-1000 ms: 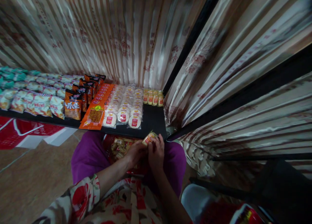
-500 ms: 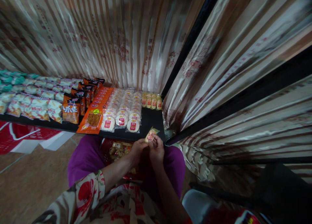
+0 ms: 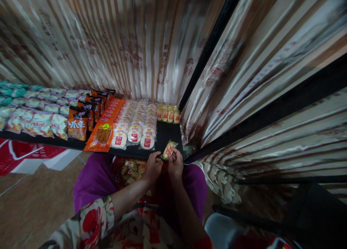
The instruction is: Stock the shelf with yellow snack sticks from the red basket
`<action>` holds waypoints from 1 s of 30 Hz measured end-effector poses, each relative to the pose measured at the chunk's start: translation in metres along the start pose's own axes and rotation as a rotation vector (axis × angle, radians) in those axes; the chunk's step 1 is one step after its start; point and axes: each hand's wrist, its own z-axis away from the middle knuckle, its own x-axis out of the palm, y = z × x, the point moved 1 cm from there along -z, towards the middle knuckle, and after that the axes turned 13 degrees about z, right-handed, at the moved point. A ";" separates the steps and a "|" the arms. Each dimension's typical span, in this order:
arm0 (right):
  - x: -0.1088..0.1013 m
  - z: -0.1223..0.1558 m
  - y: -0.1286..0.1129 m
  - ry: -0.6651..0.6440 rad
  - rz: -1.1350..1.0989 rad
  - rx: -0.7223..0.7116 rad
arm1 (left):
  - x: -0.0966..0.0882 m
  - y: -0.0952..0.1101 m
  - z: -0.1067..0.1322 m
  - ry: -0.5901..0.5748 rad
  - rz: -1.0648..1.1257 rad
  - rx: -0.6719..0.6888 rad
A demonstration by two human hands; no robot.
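Observation:
A small yellow wrapped snack packet (image 3: 168,148) with a red label is held over the front edge of the black shelf (image 3: 168,132). My right hand (image 3: 175,165) pinches it from the right, thumb and fingers closed on its lower part. My left hand (image 3: 153,167) is closed at the packet's lower left corner, fingertips on the wrapper's edge. Behind them, on the shelf's back right corner, stands a short row of matching yellow packets (image 3: 170,115). Below my left hand, a red box (image 3: 116,168) between my knees holds several yellow-wrapped packets (image 3: 132,169).
Round white crackers in clear wrappers (image 3: 134,134) stand in rows left of the hands. Further left are orange stick-snack bags (image 3: 101,135), black-and-orange bags (image 3: 77,126), white bags (image 3: 43,123) and green packs (image 3: 18,90). A black post (image 3: 208,57) and striped curtain (image 3: 130,43) bound the shelf.
The packet has turned more upright, its label facing up. My left hand has shifted slightly left and down to the packet's corner; the right stays on it.

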 end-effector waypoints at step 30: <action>0.026 -0.055 -0.004 0.094 0.271 -0.044 | 0.051 0.032 -0.058 -0.036 0.228 -0.114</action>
